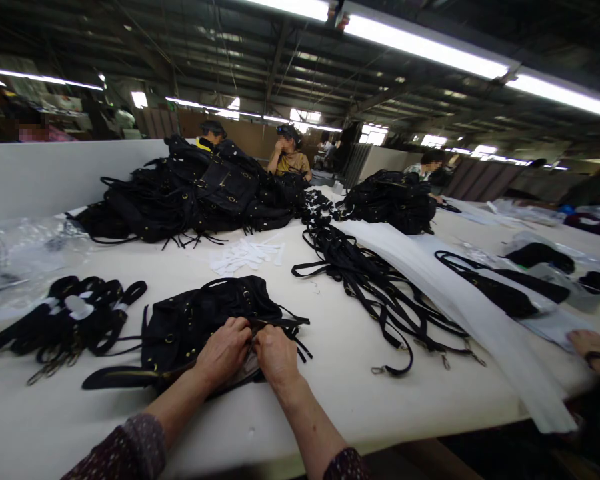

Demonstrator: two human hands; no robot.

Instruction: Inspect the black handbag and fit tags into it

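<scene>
A black bag (pixel 200 320) with brass-coloured buckles lies on the white table in front of me, its opening towards me and a beige lining showing. My left hand (pixel 226 350) is closed on the edge of that opening. Close beside it, my right hand (pixel 275 350) pinches the same edge, fingers bent. The exact bit of fabric between the fingertips is too small to make out. A black padded strap or flap (pixel 120 378) sticks out at the bag's lower left.
Bundled black straps (pixel 80 307) lie left; loose straps with metal clips (pixel 375 280) lie right. White paper strips (pixel 247 255), piled black bags (pixel 205 187) and a long white sheet (pixel 455 300) sit beyond. Another person's hand (pixel 587 343) rests at the right edge. People sit behind.
</scene>
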